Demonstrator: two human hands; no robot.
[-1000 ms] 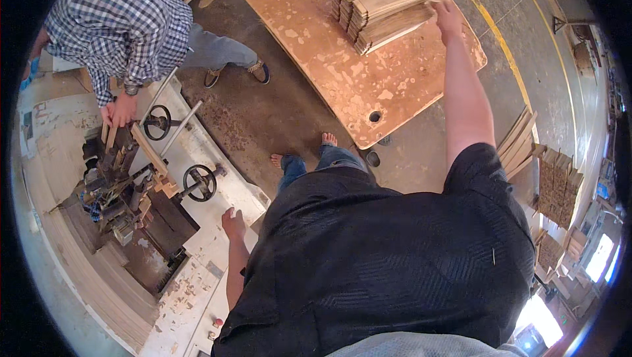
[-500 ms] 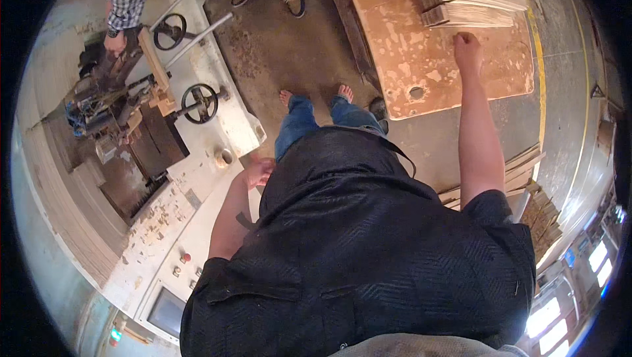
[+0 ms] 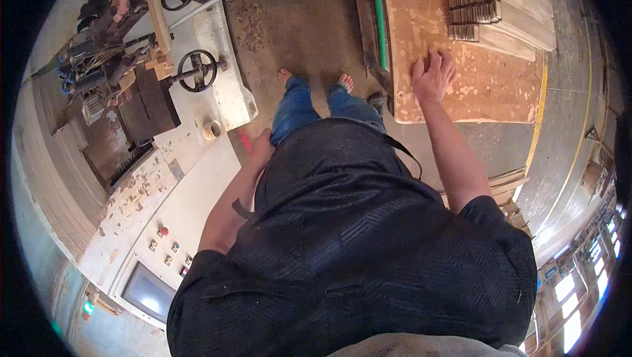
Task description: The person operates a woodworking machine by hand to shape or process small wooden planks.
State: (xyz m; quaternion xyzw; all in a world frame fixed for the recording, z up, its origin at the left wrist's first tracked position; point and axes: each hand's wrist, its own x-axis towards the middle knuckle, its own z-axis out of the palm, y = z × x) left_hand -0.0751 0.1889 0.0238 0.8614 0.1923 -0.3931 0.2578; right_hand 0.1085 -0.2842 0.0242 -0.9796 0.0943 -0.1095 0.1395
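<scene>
My right hand [image 3: 433,77] rests on the worn brown tabletop [image 3: 487,103], fingers spread a little and holding nothing. Just beyond it, to the far right, thin light wooden slats [image 3: 517,11] lie in stacked bundles, their ends toward the left. The hand does not touch them. Beside my left thigh hangs my left hand [image 3: 261,144], near the white machine body; its fingers are mostly hidden from view.
At left stands a white machine [image 3: 197,159] with black handwheels [image 3: 198,70], a metal bar [image 3: 217,2] and a control panel [image 3: 148,291]. A co-worker's hand [image 3: 121,8] is at its far end. A green strip [image 3: 377,18] runs along the table's left edge. More boards [image 3: 503,186] lie right.
My right hand has moved left from near the slats, and its curled fingers have opened onto the tabletop. My left hand has shifted slightly toward the far side. The view has shifted.
</scene>
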